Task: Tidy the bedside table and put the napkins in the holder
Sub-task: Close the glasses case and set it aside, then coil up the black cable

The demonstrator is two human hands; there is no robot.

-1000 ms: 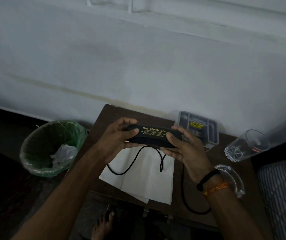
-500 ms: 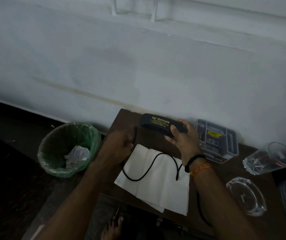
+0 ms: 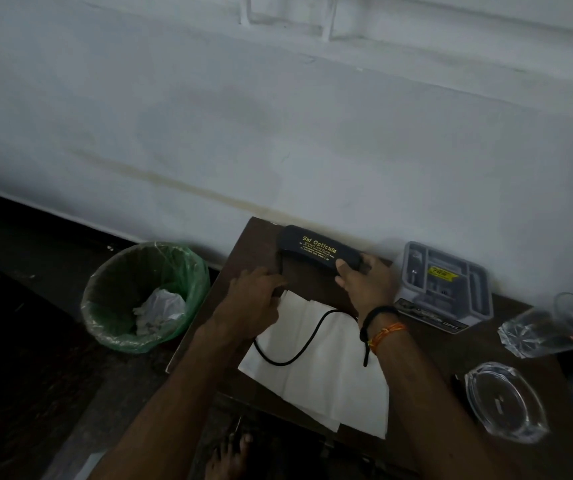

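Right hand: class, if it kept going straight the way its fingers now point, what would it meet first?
The right hand already grips the black spectacle case, fingers pointing toward the wall. Pushed on, it would probably press the case against the wall, though depth there is unclear.

Both forearms bare to the frame edge, no sleeves seen. Left hand (image 3: 255,295): no ring, band or watch seen. Right hand (image 3: 368,285): two bands just behind it at the wrist: a black cord band (image 3: 377,315) nearer the hand, loose end hanging down, and an orange thread band (image 3: 387,332) beside it. Bare foot (image 3: 229,457) below the forearms, toes showing
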